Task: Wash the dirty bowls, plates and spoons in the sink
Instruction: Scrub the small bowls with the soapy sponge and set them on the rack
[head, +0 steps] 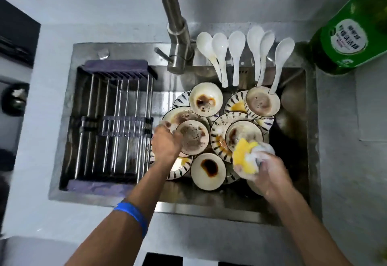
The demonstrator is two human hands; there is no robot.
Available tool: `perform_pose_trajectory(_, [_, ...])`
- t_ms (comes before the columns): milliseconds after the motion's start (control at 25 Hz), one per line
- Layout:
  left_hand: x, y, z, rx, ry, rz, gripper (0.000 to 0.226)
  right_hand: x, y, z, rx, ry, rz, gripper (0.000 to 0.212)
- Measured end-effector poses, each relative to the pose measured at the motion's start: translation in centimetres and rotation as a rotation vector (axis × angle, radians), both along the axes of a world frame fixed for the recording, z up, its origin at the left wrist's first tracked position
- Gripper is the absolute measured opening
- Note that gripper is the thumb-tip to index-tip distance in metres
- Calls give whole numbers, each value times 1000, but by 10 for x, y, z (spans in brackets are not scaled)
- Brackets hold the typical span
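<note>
a steel sink (pixel 209 207) seen from above, with a person's two bare forearms reaching in from the near edge. the left arm runs diagonally up from the near left, a blue wristband (pixel 134 216) round the forearm. the left hand (pixel 165 140) is over the left side of the pile of dishes, back of the hand up, fingers curled onto the left rim of a small bowl (pixel 193 137) holding brownish foamy liquid; the hand grips that rim. the right arm comes in from the near right. the right hand (pixel 266 173), covered in suds, is clamped on a yellow sponge (pixel 244 154), which sits over the near right edge of a striped plate (pixel 217 133); motion blur hides the fingers' exact position.

the dirty dishes fill the middle of the sink: striped plates stacked under small cream bowls with brown sauce and foam. one bowl (pixel 206 100) sits at the far middle, another (pixel 262 102) at the far right, one (pixel 244 134) on the striped plate just beyond the sponge, and one (pixel 208 171) with a dark sauce pool nearest the person, between the two hands.

six white spoons (pixel 236 56) lean in a row on the far rim, right of the tap (pixel 178 41), bowls up and handles pointing down into the sink; the rightmost touches the far right bowl. a metal drying rack (pixel 113 125) spans the left part of the sink. a green bottle (pixel 347 35) stands on the counter at the far right.
</note>
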State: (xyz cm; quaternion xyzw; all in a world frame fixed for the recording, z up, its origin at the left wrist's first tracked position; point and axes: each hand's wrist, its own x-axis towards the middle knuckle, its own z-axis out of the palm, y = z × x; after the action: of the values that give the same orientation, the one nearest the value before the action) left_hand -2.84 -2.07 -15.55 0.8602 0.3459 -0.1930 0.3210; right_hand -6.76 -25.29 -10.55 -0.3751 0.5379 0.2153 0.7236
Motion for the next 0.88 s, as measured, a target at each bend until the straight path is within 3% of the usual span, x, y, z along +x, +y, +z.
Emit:
perform_pose_trajectory(80, [-13,9,-38,22,139,-84,36,2,12,-7,54,7,-4,15])
perform_pose_trajectory(160, [-9,4,-56,-134,179,24,37,1,20,-18,31,21,11,23])
perform_pose_trajectory(280, [5,3,-57,-422,169,213,38,0,29,-21,-15,12,-11,30])
perform_pose_trajectory(400, [6,5,-28,-602,2,122,44,-2,34,-4,4,-22,-28,48])
perform_pose_trajectory(480, [-2,14,-12,-524,-170,-88,55,1,42,13,-30,-25,-44,44])
perform_pose_trajectory(600, [-6,27,-1,-146,-217,-493,75,0,57,4,25,-5,-9,15])
perform_pose_trajectory(760, [-3,30,6,65,-188,-671,75,-2,73,-16,42,-53,-38,23])
perform_pose_trajectory(880, [-5,28,11,93,-223,-678,66,-4,89,-27,-38,-102,-34,47])
